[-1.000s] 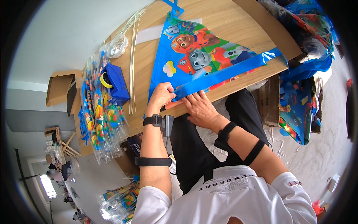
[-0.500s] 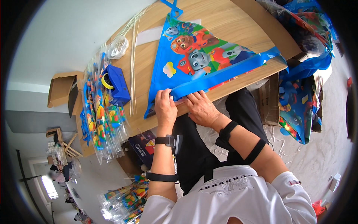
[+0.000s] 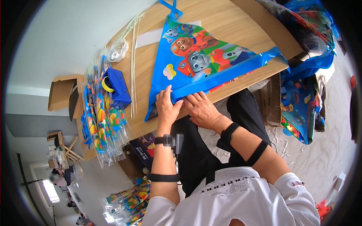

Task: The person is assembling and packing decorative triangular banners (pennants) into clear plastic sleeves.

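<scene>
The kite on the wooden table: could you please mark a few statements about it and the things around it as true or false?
1. Both hands rest on the blue edge of the kite. True: the left hand and the right hand press on it side by side.
2. The kite lies on the floor. False: it lies flat on the wooden table.
3. A blue box stands to the left of the kite. True.
4. The thin white sticks lie across the kite. False: they lie beside it, on its left.
5. The right hand holds scissors. False: it lies flat and holds no tool.
</scene>
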`<move>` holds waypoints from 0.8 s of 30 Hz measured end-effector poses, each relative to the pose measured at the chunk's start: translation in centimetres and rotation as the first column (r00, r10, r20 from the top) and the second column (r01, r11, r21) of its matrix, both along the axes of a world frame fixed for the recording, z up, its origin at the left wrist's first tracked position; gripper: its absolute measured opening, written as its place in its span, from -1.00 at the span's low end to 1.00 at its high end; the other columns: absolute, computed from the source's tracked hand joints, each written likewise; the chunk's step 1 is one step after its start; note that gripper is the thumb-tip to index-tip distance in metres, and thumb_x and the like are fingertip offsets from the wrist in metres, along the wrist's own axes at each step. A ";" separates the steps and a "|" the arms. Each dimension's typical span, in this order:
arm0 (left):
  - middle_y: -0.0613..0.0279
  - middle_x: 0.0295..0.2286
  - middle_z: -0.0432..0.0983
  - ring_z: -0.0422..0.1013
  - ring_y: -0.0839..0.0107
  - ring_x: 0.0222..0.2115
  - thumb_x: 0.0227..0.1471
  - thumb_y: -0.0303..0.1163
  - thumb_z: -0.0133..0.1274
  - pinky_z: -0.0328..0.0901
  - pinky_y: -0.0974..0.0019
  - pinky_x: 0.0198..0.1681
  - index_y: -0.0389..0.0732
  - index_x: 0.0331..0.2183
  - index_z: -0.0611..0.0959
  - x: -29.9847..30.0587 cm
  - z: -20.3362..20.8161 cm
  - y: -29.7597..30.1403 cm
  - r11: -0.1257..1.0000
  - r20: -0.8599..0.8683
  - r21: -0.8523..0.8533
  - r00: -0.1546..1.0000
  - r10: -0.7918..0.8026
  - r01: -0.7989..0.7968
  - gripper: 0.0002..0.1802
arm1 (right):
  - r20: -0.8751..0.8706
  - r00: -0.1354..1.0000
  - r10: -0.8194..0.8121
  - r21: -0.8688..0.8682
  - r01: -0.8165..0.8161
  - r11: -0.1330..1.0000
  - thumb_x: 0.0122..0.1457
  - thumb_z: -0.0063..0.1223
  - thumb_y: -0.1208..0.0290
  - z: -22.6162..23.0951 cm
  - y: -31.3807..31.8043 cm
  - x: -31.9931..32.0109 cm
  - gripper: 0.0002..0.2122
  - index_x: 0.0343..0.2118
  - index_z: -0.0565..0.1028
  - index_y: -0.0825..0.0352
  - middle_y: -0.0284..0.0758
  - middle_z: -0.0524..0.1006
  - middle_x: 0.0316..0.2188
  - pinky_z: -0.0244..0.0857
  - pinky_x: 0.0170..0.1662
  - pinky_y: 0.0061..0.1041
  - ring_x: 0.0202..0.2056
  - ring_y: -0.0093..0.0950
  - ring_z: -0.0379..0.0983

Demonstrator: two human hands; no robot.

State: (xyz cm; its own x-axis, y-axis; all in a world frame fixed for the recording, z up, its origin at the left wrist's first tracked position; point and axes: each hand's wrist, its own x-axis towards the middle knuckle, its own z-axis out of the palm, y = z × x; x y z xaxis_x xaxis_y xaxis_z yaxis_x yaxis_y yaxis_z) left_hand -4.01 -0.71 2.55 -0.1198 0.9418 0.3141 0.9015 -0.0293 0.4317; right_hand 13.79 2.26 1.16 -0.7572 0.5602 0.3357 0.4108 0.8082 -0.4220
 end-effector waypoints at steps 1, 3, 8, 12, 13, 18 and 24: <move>0.08 -0.19 0.43 0.32 0.06 -0.15 -0.28 -0.44 0.31 0.22 0.03 -0.05 -0.22 0.04 0.39 -0.5 0.0 0.3 1.000 -0.002 0.001 1.000 0.006 -0.006 -0.23 | 0.007 1.000 -0.005 0.000 0.005 1.000 -0.19 0.23 0.37 0.1 -0.1 -0.1 -0.37 0.03 0.35 0.47 -0.16 0.31 0.04 -0.08 0.27 -0.18 0.16 -0.20 0.15; 0.12 -0.24 0.46 0.33 0.08 -0.19 -0.29 -0.45 0.31 0.25 0.09 -0.09 -0.19 -0.07 0.50 -1.3 0.2 0.7 0.995 0.110 -0.094 0.994 -0.007 0.018 -0.37 | 0.006 1.000 -0.002 0.000 0.002 1.000 -0.19 0.24 0.36 0.2 -0.1 -0.2 -0.36 0.04 0.34 0.47 -0.17 0.31 0.04 -0.07 0.26 -0.19 0.16 -0.20 0.15; 0.14 -0.28 0.47 0.33 0.10 -0.22 -0.28 -0.49 0.27 0.28 0.14 -0.11 -0.18 -0.19 0.59 -1.2 0.6 0.6 0.993 0.073 -0.111 0.997 -0.035 0.043 -0.53 | 0.003 1.000 0.007 -0.020 -0.007 1.000 -0.19 0.26 0.34 -0.1 0.1 0.1 -0.33 0.06 0.32 0.47 -0.18 0.30 0.05 -0.07 0.26 -0.19 0.16 -0.21 0.15; 0.12 -0.29 0.45 0.33 0.08 -0.21 -0.23 -0.58 0.14 0.28 0.12 -0.10 -0.20 -0.18 0.59 -1.0 0.2 0.2 0.999 -0.006 -0.021 1.000 -0.024 0.024 -0.57 | 0.024 1.000 -0.009 -0.005 0.009 1.000 -0.22 0.30 0.32 -0.2 -0.2 -0.2 -0.28 0.10 0.31 0.39 -0.18 0.28 0.07 -0.06 0.25 -0.17 0.16 -0.20 0.15; 0.12 -0.29 0.45 0.33 0.08 -0.21 -0.23 -0.58 0.14 0.28 0.12 -0.10 -0.20 -0.18 0.59 -1.0 -0.1 0.1 1.000 -0.007 -0.022 1.000 -0.019 0.019 -0.57 | 0.029 0.999 -0.016 -0.002 0.016 1.000 -0.25 0.33 0.31 -0.2 -0.2 -0.4 -0.23 0.12 0.28 0.34 -0.18 0.26 0.09 -0.05 0.24 -0.16 0.16 -0.18 0.14; 0.06 -0.25 0.40 0.32 0.06 -0.18 -0.22 -0.65 0.05 0.28 0.09 -0.05 -0.28 -0.15 0.55 0.2 -0.5 -0.5 0.995 -0.087 0.049 0.992 0.088 -0.084 -0.54 | 0.041 0.999 -0.019 -0.042 0.021 0.999 -0.20 0.32 0.29 0.3 -0.5 -0.1 -0.25 0.13 0.28 0.34 -0.15 0.22 0.12 -0.04 0.24 -0.12 0.17 -0.14 0.12; -0.02 -0.19 0.38 0.32 0.00 -0.12 -0.19 -0.69 0.00 0.24 0.08 0.01 -0.34 -0.10 0.50 1.0 -0.1 -1.0 0.993 -0.036 0.026 0.992 0.120 -0.119 -0.52 | 0.062 0.996 -0.070 -0.057 0.074 0.996 -0.17 0.30 0.23 0.2 -0.7 -0.4 -0.23 0.14 0.24 0.39 -0.08 0.18 0.15 -0.10 0.27 -0.10 0.21 -0.09 0.06</move>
State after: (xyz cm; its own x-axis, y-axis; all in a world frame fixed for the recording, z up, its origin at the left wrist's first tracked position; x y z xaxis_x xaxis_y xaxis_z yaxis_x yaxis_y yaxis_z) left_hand -3.00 -1.69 2.40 -0.2187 0.9138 0.3423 0.9147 0.0697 0.3982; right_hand 13.42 1.54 1.35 -0.7319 0.6316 0.2559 0.4929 0.7499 -0.4413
